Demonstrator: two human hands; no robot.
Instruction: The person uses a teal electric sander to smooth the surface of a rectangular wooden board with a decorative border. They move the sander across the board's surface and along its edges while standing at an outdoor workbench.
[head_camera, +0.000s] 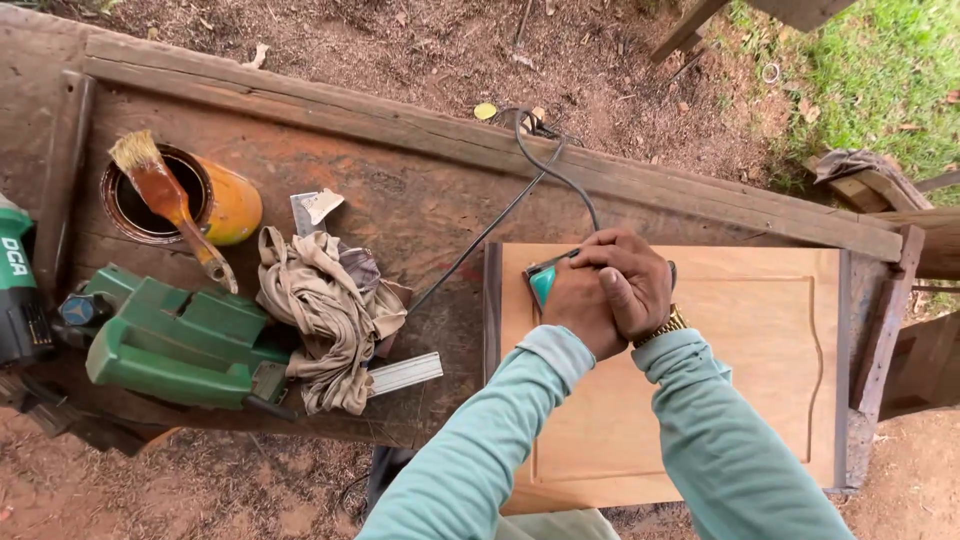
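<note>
— So, what are the hands doing from where you stand?

— Both are stacked on one small teal power tool (543, 282). The left hand (580, 310) sits underneath, wrapped round the tool's body, and the right hand (628, 280) lies over the top of it, fingers curled and pressed close together, bearing down. There's a gold watch (668, 325) at the right wrist, and both arms are in pale green sleeves.

— And where is the tool itself?

— On the upper left corner of a light wooden cabinet door panel (700, 400), the kind with a raised frame and a routed line inside. Only a teal sliver of the tool peeks out at the left of the hands; the rest is covered. Its black cord (520, 190) runs up and away over the far edge of the workbench (420, 190).

— Is the panel lying flat?

— Flat on the old, stained bench, at its right end, yes.

— What else is up there?

— To the left, a crumpled beige rag (325, 310), just beside a green power tool (185, 340). Behind those, an orange tin (225, 205) with a brush (170, 205) resting across its rim, bristles pale. A metal strip (405, 372) pokes out from under the rag.

— And around the bench?

— Bare reddish dirt, grass (870, 70) off at the far right.
</note>
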